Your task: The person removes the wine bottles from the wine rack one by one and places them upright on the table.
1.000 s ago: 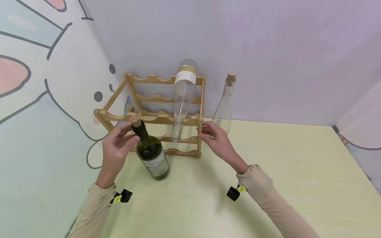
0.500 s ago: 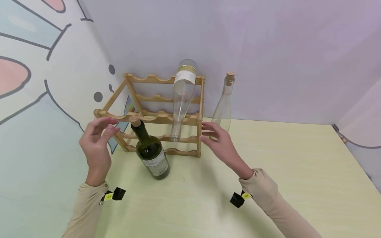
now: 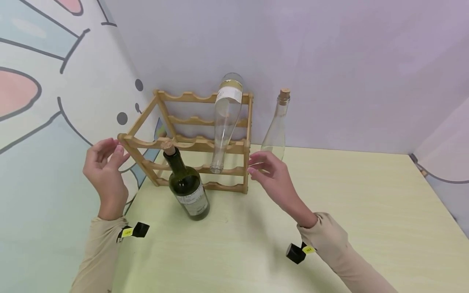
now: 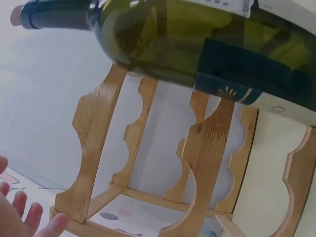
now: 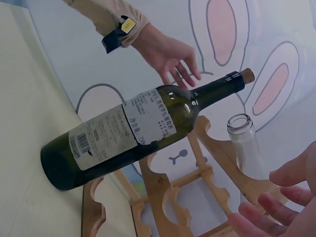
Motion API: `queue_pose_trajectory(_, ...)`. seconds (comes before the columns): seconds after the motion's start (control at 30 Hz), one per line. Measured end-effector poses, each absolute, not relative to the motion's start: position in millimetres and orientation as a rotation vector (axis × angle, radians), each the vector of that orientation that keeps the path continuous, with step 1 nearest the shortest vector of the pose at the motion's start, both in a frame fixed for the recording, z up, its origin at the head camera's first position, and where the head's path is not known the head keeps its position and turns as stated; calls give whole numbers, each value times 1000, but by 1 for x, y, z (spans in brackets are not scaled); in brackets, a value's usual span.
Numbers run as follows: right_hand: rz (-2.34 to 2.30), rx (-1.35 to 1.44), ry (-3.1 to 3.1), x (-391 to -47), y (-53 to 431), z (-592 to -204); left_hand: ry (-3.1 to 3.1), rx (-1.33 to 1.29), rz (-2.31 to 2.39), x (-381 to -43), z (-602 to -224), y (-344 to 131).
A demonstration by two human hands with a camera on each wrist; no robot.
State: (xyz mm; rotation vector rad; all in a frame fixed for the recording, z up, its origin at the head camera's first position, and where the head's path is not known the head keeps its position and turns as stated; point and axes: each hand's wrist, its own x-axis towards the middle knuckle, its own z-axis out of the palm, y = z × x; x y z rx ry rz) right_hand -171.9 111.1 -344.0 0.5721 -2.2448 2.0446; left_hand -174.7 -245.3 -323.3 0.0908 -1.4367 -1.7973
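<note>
My left hand (image 3: 106, 175), fingers loosely bent, has its fingertips right at the front left corner of a wooden wine rack (image 3: 143, 144). The right hand (image 3: 272, 177) is beside the rack's front right post, fingers relaxed with nothing between them. A dark green wine bottle (image 3: 187, 187) with a cork stands upright on the table in front of the rack; its labels show in the right wrist view. A clear glass bottle (image 3: 225, 118) lies across the rack's top right slot, its uncorked mouth toward me. Behind my right hand stands a corked clear bottle (image 3: 277, 132), its base partly hidden.
The rack stands on a pale wooden table (image 3: 348, 211), close to the lilac back wall (image 3: 329, 73). A wall with cartoon drawings (image 3: 44, 171) rises at the left, close beside my left hand.
My left hand has moved left, away from the green bottle's neck, to the rack's front left corner. The right hand has shifted slightly down and right. The bottles stay put.
</note>
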Motion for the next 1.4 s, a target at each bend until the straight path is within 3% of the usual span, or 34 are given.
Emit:
queue_pose_trajectory(0.8,1990,820,-2123,-151,97,-312,-1739,239,-1736,-212,-335,-266)
queue_pose_trajectory(1.4,1942,956,-2113,-146,79,-295,-1847,239,-1537,-222,-347,-271)
